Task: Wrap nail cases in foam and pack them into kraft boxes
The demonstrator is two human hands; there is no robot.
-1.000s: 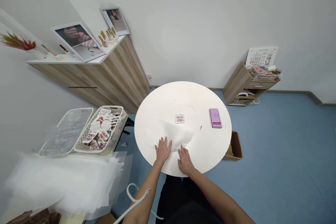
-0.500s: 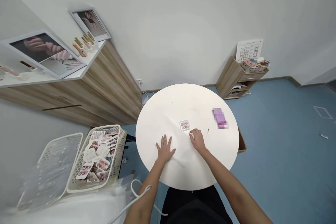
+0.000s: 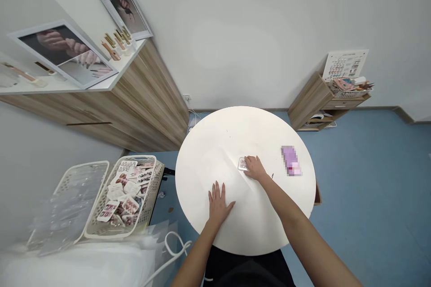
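White and round, the table (image 3: 262, 130) stands right in front of the person, and I can see both arms reaching over it. The left hand (image 3: 219, 205) lies flat and open on the near left part, fingers spread wide, on a thin white sheet (image 3: 232, 179). White on white, the edges of that sheet are hard to see. The right hand (image 3: 255, 168) is farther off, near the middle, with its fingers bent over a small clear pack (image 3: 241, 164). The pack lies on the table just past a slanting line in the sheet. The fingers hide its right side, so I cannot tell if they grip it or only touch it.

To the right is a flat purple thing (image 3: 291, 160), too blurry to make out. A little dark mark (image 3: 272, 175) sits just beside the right arm.

Over on the left, a white basket (image 3: 148, 197) is full of small packs (image 3: 129, 205), some with pink bits. Left of it, another basket (image 3: 69, 168) holds clear plastic (image 3: 69, 210). Nearer, white sheets (image 3: 84, 262) lie in a pile, and a white cord (image 3: 168, 264) loops close to the left arm.
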